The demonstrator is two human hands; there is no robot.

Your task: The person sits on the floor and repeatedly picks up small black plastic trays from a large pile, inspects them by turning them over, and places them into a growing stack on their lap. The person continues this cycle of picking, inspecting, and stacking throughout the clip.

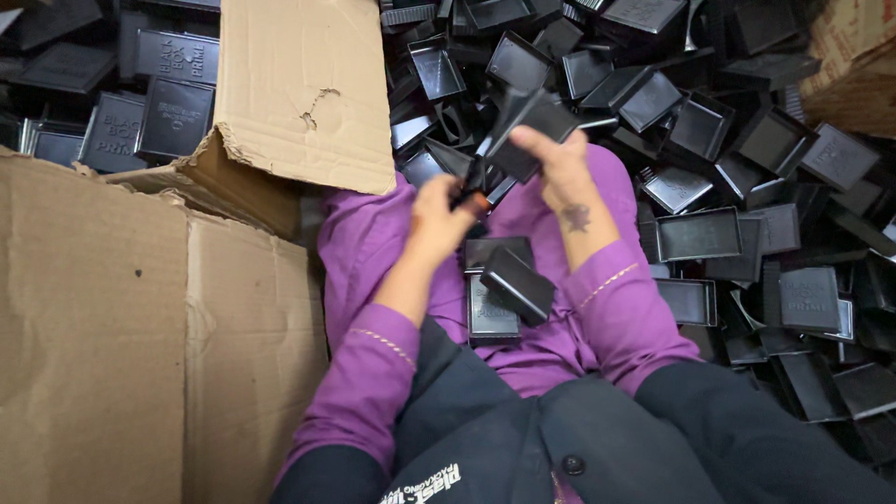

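hands (pixel 448 213) gripping matte black box (pixel 534 126)

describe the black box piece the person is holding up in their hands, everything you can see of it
The black box piece looks like matte moulded plastic, a shallow rectangular tray or lid with raised edges. It is held tilted above the lap, over the heap of similar black pieces. The right hand grips its near side; the left hand meets its lower end, where something small and orange shows. Finer detail is blurred.

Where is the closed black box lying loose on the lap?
In the head view, the closed black box lies centre frame on the purple fabric, below both hands, atop a flat black lid.
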